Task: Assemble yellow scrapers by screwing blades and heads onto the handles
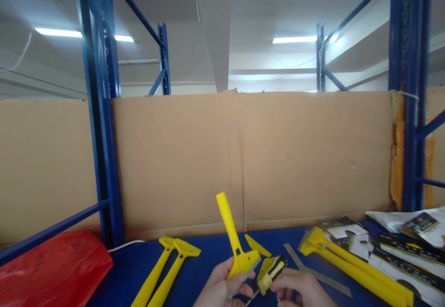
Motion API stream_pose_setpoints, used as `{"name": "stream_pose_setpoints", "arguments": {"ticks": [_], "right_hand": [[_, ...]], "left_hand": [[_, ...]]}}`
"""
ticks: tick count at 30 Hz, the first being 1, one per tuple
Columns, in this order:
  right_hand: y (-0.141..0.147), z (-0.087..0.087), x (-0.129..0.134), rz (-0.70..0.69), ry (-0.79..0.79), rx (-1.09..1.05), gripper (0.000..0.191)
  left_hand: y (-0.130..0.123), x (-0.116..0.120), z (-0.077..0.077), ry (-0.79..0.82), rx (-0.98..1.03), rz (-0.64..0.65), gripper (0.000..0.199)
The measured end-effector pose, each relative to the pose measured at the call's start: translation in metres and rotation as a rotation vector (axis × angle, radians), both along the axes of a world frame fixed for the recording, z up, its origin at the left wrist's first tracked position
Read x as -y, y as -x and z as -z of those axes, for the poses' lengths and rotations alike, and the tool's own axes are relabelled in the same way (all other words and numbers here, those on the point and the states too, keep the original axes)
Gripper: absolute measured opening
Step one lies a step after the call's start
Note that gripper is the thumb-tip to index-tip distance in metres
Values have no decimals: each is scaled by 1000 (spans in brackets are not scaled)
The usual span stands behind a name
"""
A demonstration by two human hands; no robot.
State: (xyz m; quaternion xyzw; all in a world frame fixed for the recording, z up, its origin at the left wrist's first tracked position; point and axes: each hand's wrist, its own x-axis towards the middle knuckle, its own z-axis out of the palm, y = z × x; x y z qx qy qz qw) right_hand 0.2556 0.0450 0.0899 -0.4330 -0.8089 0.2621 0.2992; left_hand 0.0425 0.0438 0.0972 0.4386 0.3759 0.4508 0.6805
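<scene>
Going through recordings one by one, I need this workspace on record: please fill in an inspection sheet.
Surface: blue tabletop, tools and packaging on it.
Job's things: yellow plastic scraper with metal blade, raised; yellow-and-black screwdriver, shaft pointing down.
Clutter: two long yellow scrapers left, more yellow tools right; grey metal strip; loose yellow plastic piece; black-and-white packaging; red plastic bag.
Hands: left hand holds the scraper; right hand at the screwdriver, grip unclear.
Cables: white cable beside the bag.
Surroundings: brown cardboard panel, blue metal posts.
</scene>
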Motion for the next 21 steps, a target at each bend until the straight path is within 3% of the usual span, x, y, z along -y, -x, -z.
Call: {"name": "stream_pose_setpoints", "arguments": {"ticks": [4, 12, 16, 21], "right_hand": [[2, 0, -1, 35, -14, -78, 17], [1, 3, 1, 69, -137, -227, 22], [1, -1, 5, 21, -228, -209, 16], [2, -8, 9, 66, -331, -191, 19]], "left_hand": [[-1, -2, 7, -41, -41, 101, 51], [-7, -9, 17, -164, -47, 244, 60], [-13, -1, 9, -183, -14, 322, 57], [-18, 6, 0, -185, -13, 339, 53]]}}
